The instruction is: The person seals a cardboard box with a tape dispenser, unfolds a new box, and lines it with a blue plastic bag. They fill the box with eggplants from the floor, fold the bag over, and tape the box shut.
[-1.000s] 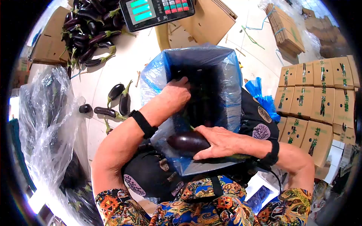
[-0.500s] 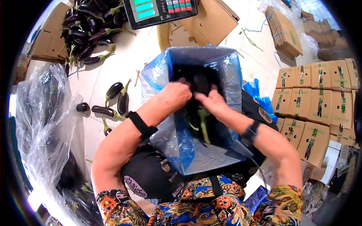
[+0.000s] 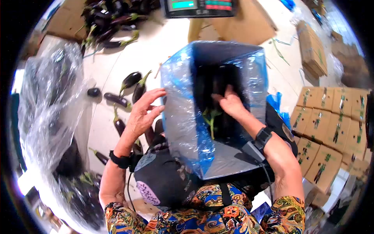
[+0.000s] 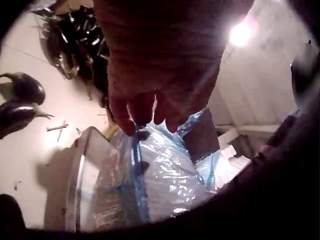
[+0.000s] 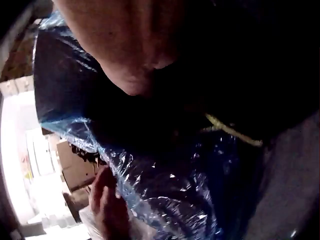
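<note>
Left hand (image 3: 143, 116) withdrawn from lined box (image 3: 179, 128), spread — right hand (image 3: 232, 104) inside, fingers parted — pale floor (image 3: 130, 52).

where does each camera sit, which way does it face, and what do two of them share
head: on the head, facing forward and down into the plastic-lined box; shows left hand, right hand, patterned sleeves
left wrist: on that wrist, facing past left hand's fingers toward the box; shows that hand
right wrist: on that wrist, facing the box's dark inside; shows both hands
shared: head and left wrist show the eggplant pile

Two hands (image 3: 143, 117), one plastic-lined box (image 3: 179, 124), one scale (image 3: 199, 12)
</note>
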Motion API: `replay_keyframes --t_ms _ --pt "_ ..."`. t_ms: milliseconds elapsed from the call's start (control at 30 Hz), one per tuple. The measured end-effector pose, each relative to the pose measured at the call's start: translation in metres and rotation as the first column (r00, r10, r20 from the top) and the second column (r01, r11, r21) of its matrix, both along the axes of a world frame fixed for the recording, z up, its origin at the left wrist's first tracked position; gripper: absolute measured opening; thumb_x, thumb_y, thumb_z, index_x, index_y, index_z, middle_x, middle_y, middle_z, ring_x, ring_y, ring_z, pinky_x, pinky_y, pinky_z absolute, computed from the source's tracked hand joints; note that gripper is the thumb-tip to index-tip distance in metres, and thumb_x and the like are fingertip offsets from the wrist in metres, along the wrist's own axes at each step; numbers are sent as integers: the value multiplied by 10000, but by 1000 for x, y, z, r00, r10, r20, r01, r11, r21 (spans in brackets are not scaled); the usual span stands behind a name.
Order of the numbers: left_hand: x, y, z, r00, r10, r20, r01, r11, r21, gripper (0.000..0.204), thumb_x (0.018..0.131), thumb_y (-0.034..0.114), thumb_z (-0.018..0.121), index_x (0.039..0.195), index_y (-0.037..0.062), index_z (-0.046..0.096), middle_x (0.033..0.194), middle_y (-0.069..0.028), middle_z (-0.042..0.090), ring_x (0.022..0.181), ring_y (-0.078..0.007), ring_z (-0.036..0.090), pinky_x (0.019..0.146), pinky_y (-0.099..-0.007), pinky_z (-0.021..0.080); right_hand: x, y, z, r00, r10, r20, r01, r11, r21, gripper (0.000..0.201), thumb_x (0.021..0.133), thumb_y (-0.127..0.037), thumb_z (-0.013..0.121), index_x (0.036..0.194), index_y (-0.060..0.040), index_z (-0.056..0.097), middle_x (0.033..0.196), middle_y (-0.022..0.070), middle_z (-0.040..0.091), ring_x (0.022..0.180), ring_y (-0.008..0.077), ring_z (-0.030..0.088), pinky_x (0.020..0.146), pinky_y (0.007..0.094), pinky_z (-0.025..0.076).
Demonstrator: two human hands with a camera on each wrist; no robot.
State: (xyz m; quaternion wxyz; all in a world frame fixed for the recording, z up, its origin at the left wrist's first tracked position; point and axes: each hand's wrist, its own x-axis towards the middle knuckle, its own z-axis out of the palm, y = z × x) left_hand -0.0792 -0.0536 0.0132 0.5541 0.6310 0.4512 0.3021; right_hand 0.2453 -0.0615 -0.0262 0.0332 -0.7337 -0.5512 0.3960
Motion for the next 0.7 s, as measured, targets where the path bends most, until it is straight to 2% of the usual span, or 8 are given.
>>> replay_keyframes --t_ms 133,200,233,367,400,533,633,700 --pt "-31 -68 -60 963 255 -90 -255 967 8 367 888 76 608 1254 54 587 1187 -72 622 1049 -183 607 917 -322 492 10 0 -10 995 38 92 -38 999 0 804 894 -572 536 1397 36 382 1347 308 488 1269 434 461 1069 421 370" --pt "-38 -110 -43 870 412 -270 -454 884 -111 264 912 110 596 1160 26 631 1084 -83 635 961 -175 623 865 -318 507 13 2 -15 999 -24 -23 25 1000 20 804 901 -535 572 1425 36 360 1424 276 437 1322 389 424 1095 392 331" --pt "-43 -140 -65 807 560 -187 -589 743 -318 258 901 118 599 1140 32 640 1054 -98 634 941 -186 626 838 -314 509 26 4 -33 995 -30 98 31 999 -11 833 907 -525 574 1447 56 319 1457 263 406 1345 370 397 1114 376 298" --pt "-108 -242 -129 496 653 -572 -747 657 103 275 854 105 598 1113 20 639 1090 -155 629 982 -267 631 854 -351 507 28 8 -15 999 -23 47 23 1000 -2 815 907 -462 610 1442 82 321 1447 245 427 1343 347 400 1118 360 276" --pt "-125 -264 -132 393 705 -590 -863 505 29 301 840 113 614 1126 23 631 1103 -168 625 1011 -293 618 895 -366 488 27 8 -10 1000 -12 16 13 1000 -28 822 909 -436 616 1448 95 292 1455 241 412 1347 331 393 1119 351 273" --pt "-214 -360 -182 -97 556 -826 -873 352 339 475 821 192 658 1258 46 540 1171 -203 585 1095 -363 543 970 -432 433 38 5 -5 997 17 -71 -20 999 -45 767 911 -365 624 1434 101 312 1443 236 424 1325 315 415 1097 343 300" --pt "-264 -393 -195 -232 382 -895 -909 242 339 603 801 281 693 1285 -13 485 1225 -263 554 1164 -424 514 1011 -472 407 26 6 19 987 -27 -160 8 993 -120 683 912 -316 622 1422 65 372 1408 200 464 1256 275 473 1038 324 367" --pt "-280 -402 -204 -259 334 -906 -954 58 294 608 775 264 710 1257 -34 492 1208 -273 549 1206 -407 474 1058 -457 364 37 3 25 978 -29 -209 11 996 -87 657 915 -302 622 1419 46 387 1380 171 489 1213 248 498 997 307 403"
